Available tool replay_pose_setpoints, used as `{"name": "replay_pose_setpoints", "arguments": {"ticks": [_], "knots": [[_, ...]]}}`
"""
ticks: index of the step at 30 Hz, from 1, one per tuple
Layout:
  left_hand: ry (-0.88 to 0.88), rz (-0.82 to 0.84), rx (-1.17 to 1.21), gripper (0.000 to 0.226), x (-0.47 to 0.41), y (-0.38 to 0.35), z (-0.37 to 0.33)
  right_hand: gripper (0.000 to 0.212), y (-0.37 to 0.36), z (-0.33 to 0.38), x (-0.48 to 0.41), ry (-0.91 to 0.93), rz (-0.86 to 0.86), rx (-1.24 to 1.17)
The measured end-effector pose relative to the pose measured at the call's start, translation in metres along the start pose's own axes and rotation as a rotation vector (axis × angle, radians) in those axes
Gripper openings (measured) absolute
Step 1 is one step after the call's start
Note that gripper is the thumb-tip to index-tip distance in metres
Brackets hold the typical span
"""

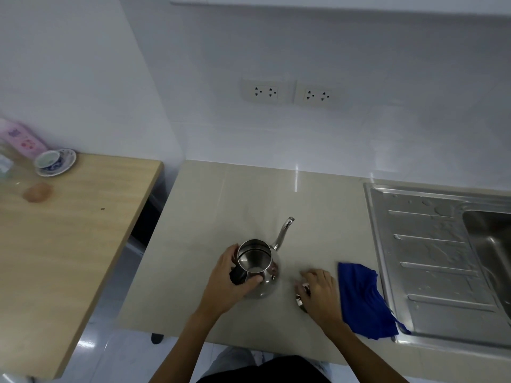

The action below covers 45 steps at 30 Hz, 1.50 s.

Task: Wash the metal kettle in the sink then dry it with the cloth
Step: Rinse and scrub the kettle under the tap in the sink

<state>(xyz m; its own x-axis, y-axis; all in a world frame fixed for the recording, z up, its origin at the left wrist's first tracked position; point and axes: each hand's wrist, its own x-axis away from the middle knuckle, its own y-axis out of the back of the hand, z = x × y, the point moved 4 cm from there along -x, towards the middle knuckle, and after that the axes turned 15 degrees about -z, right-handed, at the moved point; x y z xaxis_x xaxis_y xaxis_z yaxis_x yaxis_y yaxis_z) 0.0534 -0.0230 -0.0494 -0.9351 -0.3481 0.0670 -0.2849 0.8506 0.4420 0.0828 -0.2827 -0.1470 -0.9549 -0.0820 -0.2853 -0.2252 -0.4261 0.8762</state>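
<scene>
Gripping the open gooseneck kettle [255, 268] by its handle, your left hand [235, 277] must carry it rightward past the blue cloth [365, 299] to the sink [486, 244], while your right hand [320, 294], fingers curled, cups what looks like its lid [302, 295].

Home kitchen, steel sink [431, 261] with drainboard, tiled counter [221, 205], wall sockets [293, 92], teacup [48, 160]

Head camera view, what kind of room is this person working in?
Most likely a small home kitchen. A stainless sink with a ribbed draining board is set into a tiled counter, wall sockets sit above it, and a metal kettle stands there beside a blue cloth.
</scene>
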Motion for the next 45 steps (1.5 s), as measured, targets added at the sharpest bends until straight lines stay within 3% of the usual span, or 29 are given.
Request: {"name": "replay_pose_setpoints", "arguments": {"ticks": [2,4,8,10,13,16,24,30,36,40,45], "knots": [[0.044,-0.024,0.021,0.082,0.003,0.004,0.007,0.041,0.007,0.010,-0.020,-0.124,-0.049,-0.133],[0.112,-0.079,0.048,0.082,0.009,0.009,0.020,0.034,0.010,0.026,-0.043,-0.292,0.017,-0.347],[0.179,-0.151,0.057,0.031,0.024,0.014,0.032,0.026,-0.001,0.059,-0.074,-0.746,0.303,-0.760],[0.192,-0.147,0.070,0.039,0.030,0.015,0.035,0.029,-0.009,0.072,-0.077,-0.885,0.393,-0.915],[0.205,-0.126,0.084,0.059,0.035,0.014,0.036,0.028,-0.010,0.084,-0.077,-0.963,0.427,-0.909],[0.200,-0.120,0.102,0.062,0.035,0.014,0.034,0.026,-0.007,0.091,-0.076,-1.059,0.435,-0.896],[0.098,-0.040,0.148,0.060,0.033,0.018,0.017,0.026,0.008,0.090,-0.069,-1.120,0.373,-0.944],[-0.016,0.066,0.186,0.062,0.036,-0.003,-0.036,0.028,0.066,0.060,-0.061,-1.161,0.262,-1.041],[-0.049,0.263,0.234,0.056,0.063,-0.064,-0.097,0.033,0.136,-0.010,-0.038,-1.144,0.111,-1.081],[-0.068,0.383,0.245,0.027,0.098,-0.125,-0.136,0.029,0.195,-0.076,-0.007,-1.167,-0.033,-1.073],[-0.073,0.555,0.251,0.036,0.162,-0.214,-0.182,0.026,0.270,-0.173,0.053,-1.181,-0.165,-1.021]]}}
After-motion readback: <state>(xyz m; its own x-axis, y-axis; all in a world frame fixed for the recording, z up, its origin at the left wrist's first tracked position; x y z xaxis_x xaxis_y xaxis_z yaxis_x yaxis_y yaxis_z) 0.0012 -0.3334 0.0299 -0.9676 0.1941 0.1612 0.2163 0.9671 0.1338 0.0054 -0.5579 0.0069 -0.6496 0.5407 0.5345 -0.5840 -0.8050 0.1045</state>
